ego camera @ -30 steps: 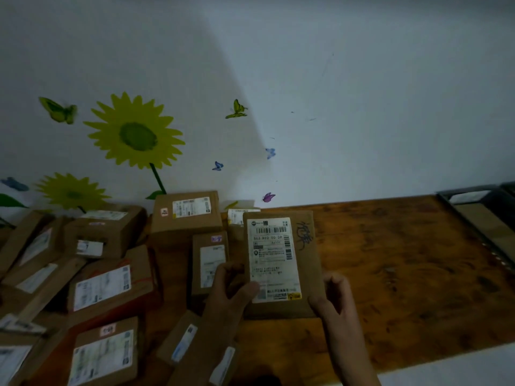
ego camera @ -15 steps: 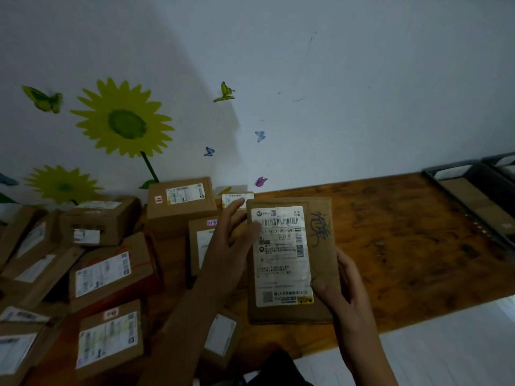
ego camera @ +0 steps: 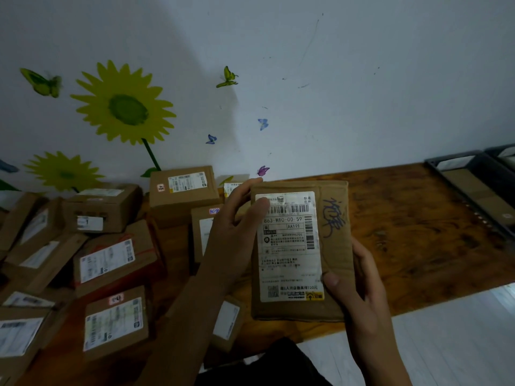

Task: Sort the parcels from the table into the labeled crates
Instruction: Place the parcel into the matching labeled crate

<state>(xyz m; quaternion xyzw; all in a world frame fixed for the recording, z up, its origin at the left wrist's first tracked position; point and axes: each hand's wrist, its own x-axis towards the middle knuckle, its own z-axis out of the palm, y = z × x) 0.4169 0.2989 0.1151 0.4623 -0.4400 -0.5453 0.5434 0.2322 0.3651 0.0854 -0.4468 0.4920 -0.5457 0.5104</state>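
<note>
Both your hands grip one flat parcel (ego camera: 299,249) above the surface (ego camera: 404,227): left hand (ego camera: 237,227) at its top-left corner, right hand (ego camera: 354,282) at its bottom-right. More parcels (ego camera: 111,260) crowd the surface's left end.

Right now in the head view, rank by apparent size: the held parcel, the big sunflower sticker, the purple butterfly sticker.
1. Held parcel: largest, though it is nearest the camera, which inflates it.
2. Big sunflower sticker: close behind; on the far wall, so true ranking against the parcel is unsure.
3. Purple butterfly sticker: clearly smallest.
</note>
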